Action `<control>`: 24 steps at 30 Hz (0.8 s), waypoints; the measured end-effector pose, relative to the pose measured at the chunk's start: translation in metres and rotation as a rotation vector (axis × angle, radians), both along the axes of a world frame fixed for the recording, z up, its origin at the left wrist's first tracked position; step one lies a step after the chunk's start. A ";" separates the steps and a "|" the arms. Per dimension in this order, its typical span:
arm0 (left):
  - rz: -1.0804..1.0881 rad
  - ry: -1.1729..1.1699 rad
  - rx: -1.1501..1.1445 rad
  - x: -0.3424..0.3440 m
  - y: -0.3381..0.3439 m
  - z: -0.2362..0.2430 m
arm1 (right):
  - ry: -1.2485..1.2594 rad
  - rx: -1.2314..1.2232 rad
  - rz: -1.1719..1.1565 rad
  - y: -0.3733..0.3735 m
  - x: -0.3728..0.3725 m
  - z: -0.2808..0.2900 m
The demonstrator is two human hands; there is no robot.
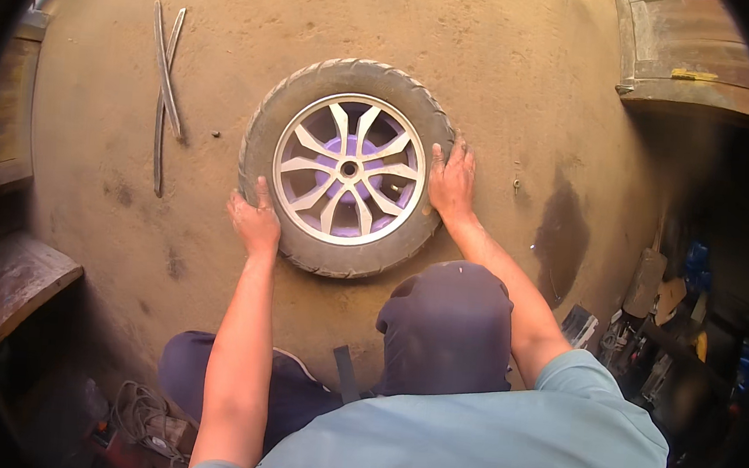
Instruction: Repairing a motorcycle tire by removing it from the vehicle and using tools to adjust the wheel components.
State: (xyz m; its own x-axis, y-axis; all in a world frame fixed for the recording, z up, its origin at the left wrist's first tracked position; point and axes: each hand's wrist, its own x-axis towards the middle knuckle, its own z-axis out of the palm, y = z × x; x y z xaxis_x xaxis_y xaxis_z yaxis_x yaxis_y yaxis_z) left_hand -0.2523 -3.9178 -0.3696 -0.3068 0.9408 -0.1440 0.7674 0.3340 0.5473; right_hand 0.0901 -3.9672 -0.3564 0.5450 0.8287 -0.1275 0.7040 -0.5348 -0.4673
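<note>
A small wheel (308, 200) with a black rubber tyre (346, 263) lies on the ground in front of me. Its rim has pale forked spokes over a purple inside, with a short valve stem (396, 186) at the right. My left hand (255, 219) grips the tyre's lower left side, thumb over the sidewall and fingers around the outer edge. On the right side my right hand (453, 184) holds the tyre likewise, its fingertips at the tread. Two metal tyre levers (166, 90) lie crossed to the left, touching neither hand.
A tiny dark piece (216, 134) lies between levers and wheel, a small metal part (515, 186) right of my right hand. A dark stain (562, 236) marks the ground. Wooden furniture (688, 56) stands far right, a board (27, 286) at left. Tools (651, 291) clutter the right; coiled cable (145, 414) lies lower left.
</note>
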 end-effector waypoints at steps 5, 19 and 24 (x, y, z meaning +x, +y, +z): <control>-0.040 0.085 -0.006 0.004 0.012 0.003 | -0.036 0.122 0.070 0.003 0.007 -0.004; -0.023 0.143 0.056 0.007 0.010 -0.009 | -0.082 0.114 0.037 0.010 0.013 -0.010; -0.049 0.098 0.010 -0.003 0.001 -0.002 | -0.049 0.096 0.031 0.006 0.003 -0.006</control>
